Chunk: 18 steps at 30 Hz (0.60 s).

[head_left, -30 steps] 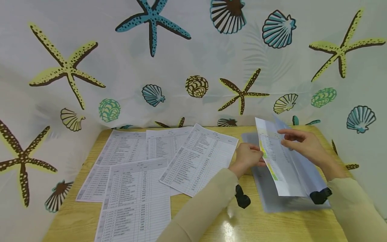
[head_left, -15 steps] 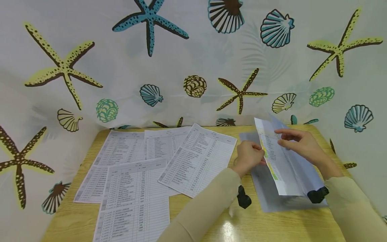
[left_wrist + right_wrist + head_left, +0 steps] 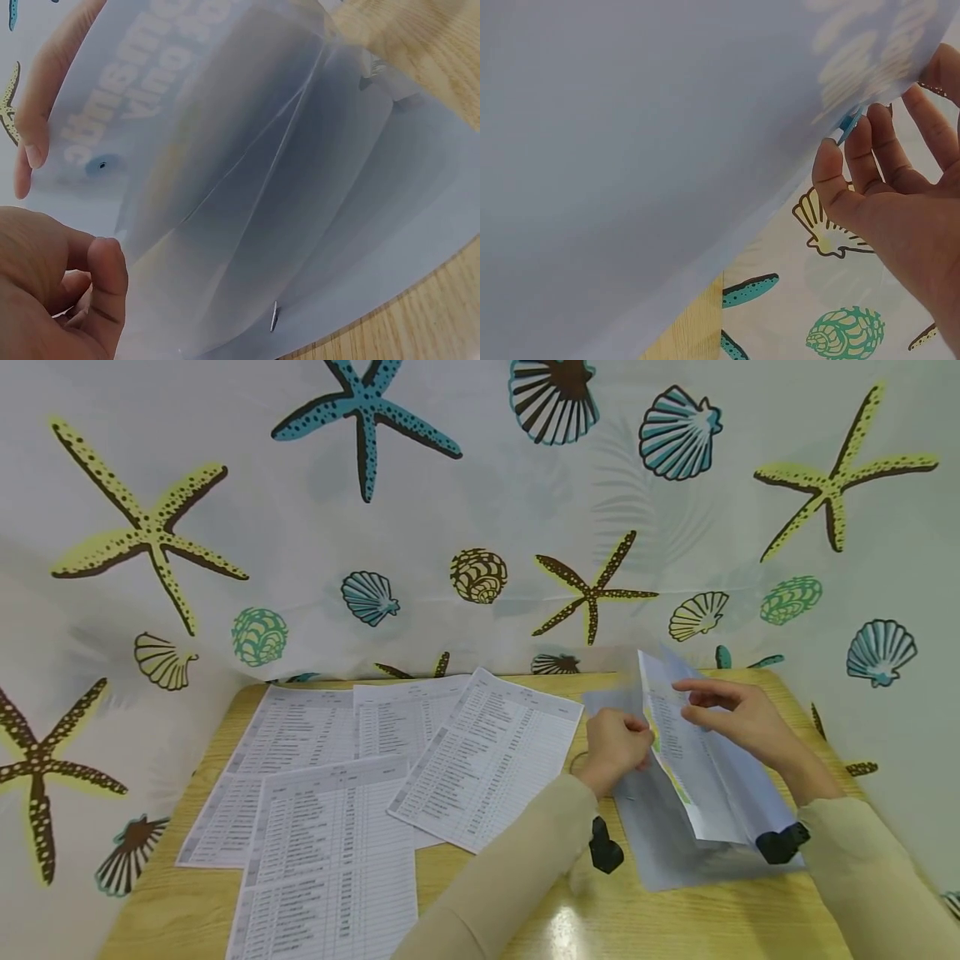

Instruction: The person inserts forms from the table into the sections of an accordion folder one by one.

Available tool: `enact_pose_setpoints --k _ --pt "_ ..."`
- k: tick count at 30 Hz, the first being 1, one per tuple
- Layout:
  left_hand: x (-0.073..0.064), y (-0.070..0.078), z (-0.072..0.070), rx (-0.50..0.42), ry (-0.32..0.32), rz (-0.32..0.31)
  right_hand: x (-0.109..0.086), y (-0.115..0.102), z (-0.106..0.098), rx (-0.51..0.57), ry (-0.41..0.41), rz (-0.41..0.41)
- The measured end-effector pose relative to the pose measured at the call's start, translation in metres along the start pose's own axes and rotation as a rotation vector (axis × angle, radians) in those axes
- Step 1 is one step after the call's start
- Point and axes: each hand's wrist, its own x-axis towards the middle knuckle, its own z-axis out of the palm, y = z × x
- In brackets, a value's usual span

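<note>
Way in at five o'clock; plugged at one, walled at twelve.
On the table [image 3: 600, 918], clock read from the seat, bare wood between the left sleeve [image 3: 502, 868] and right sleeve [image 3: 870, 860] leaves passage to the near edge of the folder [image 3: 648, 839] at three. There the lifted paper [image 3: 678, 760] and raised cover [image 3: 757, 764] stand between left hand [image 3: 618, 743] and right hand [image 3: 738, 718]. The left hand fills the gap at one. Printed sheets [image 3: 330, 852], eight to twelve, lie flat, passable above; the curtain [image 3: 420, 518] stops reach beyond twelve.
</note>
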Motion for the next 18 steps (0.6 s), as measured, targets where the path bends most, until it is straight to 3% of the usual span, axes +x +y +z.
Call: enact_pose_setpoints --k 11,18 --pt "0.001 -0.001 -0.005 0.081 0.010 0.027 0.001 -0.001 0.001 -0.016 0.000 0.008" --pt "-0.002 -0.001 -0.014 0.045 -0.053 0.009 0.001 0.000 0.001 -0.015 -0.004 0.010"
